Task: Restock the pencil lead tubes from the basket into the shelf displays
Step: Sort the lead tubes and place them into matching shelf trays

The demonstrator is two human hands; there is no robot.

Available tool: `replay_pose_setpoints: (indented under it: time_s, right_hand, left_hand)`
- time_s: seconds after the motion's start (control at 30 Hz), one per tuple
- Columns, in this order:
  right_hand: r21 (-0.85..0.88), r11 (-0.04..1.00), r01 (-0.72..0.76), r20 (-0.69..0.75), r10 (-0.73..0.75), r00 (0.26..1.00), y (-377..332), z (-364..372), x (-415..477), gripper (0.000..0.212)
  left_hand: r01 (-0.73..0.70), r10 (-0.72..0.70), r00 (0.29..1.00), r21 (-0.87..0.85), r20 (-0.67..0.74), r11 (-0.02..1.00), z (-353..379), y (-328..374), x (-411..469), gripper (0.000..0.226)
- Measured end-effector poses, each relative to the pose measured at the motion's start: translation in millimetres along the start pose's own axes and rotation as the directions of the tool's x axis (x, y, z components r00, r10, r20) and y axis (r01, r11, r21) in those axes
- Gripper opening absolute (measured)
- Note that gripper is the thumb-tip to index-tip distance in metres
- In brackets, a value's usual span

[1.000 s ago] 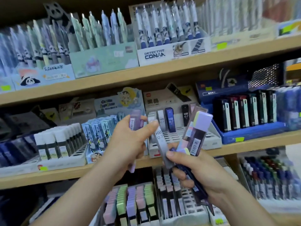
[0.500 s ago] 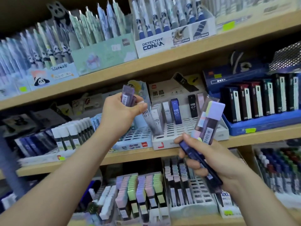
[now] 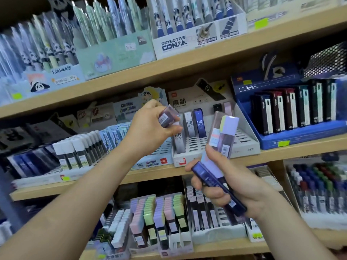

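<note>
The left hand (image 3: pixel 148 128) has its grip clamped on a purple lead tube (image 3: pixel 166 117), held up before the middle shelf (image 3: pixel 300 150), just at nine o'clock of the white HB display (image 3: pixel 246 145). The right hand (image 3: pixel 234 184), at five o'clock of the left, has its grip closed round a bundle of spare tubes (image 3: pixel 224 134), the pastel ones upright and a dark blue one slanting. To place it well, I judge: match the tube to its colour row, turn it upright with the label outward, seat it squarely in a free slot, and avoid knocking the standing HB tubes (image 3: pixel 189 124) beside it.
</note>
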State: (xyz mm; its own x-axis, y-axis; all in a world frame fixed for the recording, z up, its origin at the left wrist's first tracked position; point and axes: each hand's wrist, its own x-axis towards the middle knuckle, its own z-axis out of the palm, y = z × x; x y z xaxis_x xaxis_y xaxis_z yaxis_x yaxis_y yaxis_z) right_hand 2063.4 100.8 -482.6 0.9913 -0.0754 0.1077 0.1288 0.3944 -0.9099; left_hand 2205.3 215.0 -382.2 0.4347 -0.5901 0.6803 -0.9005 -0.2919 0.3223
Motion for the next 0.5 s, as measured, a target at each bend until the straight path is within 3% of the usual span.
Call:
replay_pose_setpoints:
  time_s: [0.13, 0.2, 0.27, 0.37, 0.5]
  right_hand:
    - [-0.039, 0.999, -0.034, 0.027, 0.035, 0.999, 5.7, 3.5, 2.1, 0.049]
    - [-0.071, 0.996, -0.052, 0.053, 0.056, 0.997, 6.3, 4.9, 2.1, 0.047]
    - [-0.105, 0.992, -0.068, 0.088, 0.077, 0.993, 6.3, 5.7, 2.1, 0.047]
    - [-0.138, 0.987, -0.079, 0.155, 0.100, 0.983, 7.3, 6.0, 2.6, 0.050]
    - [-0.021, 1.000, 0.012, 0.202, -0.007, 0.979, 8.3, 2.6, 3.7, 0.056]
  left_hand:
    - [-0.150, 0.157, 0.986, 0.113, -0.055, 0.982, -1.4, 0.8, -12.6, 0.017]
    - [-0.134, 0.126, 0.985, -0.055, -0.121, 0.990, -3.8, 13.9, -20.9, 0.014]
    - [-0.015, 0.018, 1.000, -0.289, 0.008, 0.957, -5.9, 30.2, -24.5, 0.012]
    - [0.101, -0.015, 0.979, -0.416, 0.205, 0.904, -5.7, 39.2, -26.0, 0.017]
    - [0.176, -0.116, 0.984, -0.605, 0.137, 0.777, -7.7, 31.4, -29.5, 0.014]
